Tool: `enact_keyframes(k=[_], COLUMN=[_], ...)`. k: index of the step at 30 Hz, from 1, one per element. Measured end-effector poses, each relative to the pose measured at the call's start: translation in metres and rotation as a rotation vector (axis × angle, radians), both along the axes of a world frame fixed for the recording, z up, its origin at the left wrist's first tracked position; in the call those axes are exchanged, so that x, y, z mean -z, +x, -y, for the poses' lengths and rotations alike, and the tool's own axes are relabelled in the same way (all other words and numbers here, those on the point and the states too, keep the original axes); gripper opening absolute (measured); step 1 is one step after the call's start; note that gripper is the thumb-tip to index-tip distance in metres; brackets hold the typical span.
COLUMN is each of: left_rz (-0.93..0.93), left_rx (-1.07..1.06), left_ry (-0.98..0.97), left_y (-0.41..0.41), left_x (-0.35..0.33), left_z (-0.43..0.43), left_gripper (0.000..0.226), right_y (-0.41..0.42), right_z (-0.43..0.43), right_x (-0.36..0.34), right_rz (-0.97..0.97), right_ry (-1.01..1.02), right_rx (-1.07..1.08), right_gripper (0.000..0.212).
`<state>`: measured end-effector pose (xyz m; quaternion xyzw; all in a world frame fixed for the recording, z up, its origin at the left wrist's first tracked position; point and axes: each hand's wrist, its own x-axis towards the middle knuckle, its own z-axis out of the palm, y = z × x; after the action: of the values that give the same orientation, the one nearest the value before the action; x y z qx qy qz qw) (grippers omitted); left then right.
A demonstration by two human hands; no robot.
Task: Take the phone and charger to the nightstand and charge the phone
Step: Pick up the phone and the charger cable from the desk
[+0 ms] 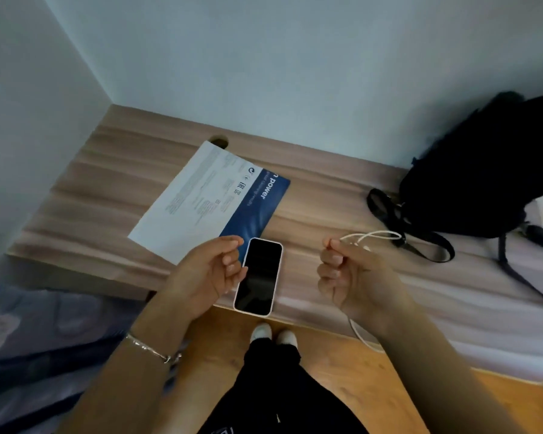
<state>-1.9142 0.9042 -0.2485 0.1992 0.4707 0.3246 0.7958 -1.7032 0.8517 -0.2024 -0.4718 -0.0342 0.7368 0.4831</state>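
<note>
Phone (259, 275) face up at near tabletop (326, 195) edge, overlapping leaflet (207, 195). Left hand (206, 270) loosely curled just beside it, grip empty. Right hand (351, 277) grip closed on white charging cable (373, 237), loop held clear, probably ready for plugging in.

L hand (212, 270) loosely curled, fingers (232, 267) half bent; R hand (351, 274) fisted, thumb pinching.

Two pale bluish walls (264, 57) meet in a corner above a wood-grain desk (113, 189) with a round cable hole (219, 141) near its back edge. Below lies an orange-brown wooden floor (342, 364); patterned bedding (38, 333) sits at the left. The light is dim.
</note>
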Motion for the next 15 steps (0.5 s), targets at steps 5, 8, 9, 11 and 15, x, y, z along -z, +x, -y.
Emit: enact_keyframes(k=[5, 8, 9, 11, 15], left_rz=[-0.011, 0.002, -0.018, -0.107, -0.279], left_rx=[0.039, 0.069, 0.077, 0.089, 0.118], left_ry=[-0.025, -0.030, -0.027, -0.027, -0.039], left_y=[0.001, 0.000, 0.002, 0.005, 0.013], left_x=[0.019, 0.024, 0.026, 0.031, 0.042], left_z=[-0.008, -0.013, -0.014, -0.017, -0.024], left_gripper=[0.005, 0.007, 0.005, 0.011, 0.015], right_y=[0.004, 0.006, 0.007, 0.009, 0.019], right_z=[0.000, -0.001, -0.001, -0.001, 0.002], right_x=[0.013, 0.017, 0.017, 0.019, 0.023], right_rz=[0.015, 0.005, 0.009, 0.018, 0.011], right_ry=[-0.016, -0.016, -0.019, -0.031, -0.037], right_rx=[0.040, 0.064, 0.061, 0.060, 0.071], right_gripper=[0.004, 0.005, 0.005, 0.002, 0.015])
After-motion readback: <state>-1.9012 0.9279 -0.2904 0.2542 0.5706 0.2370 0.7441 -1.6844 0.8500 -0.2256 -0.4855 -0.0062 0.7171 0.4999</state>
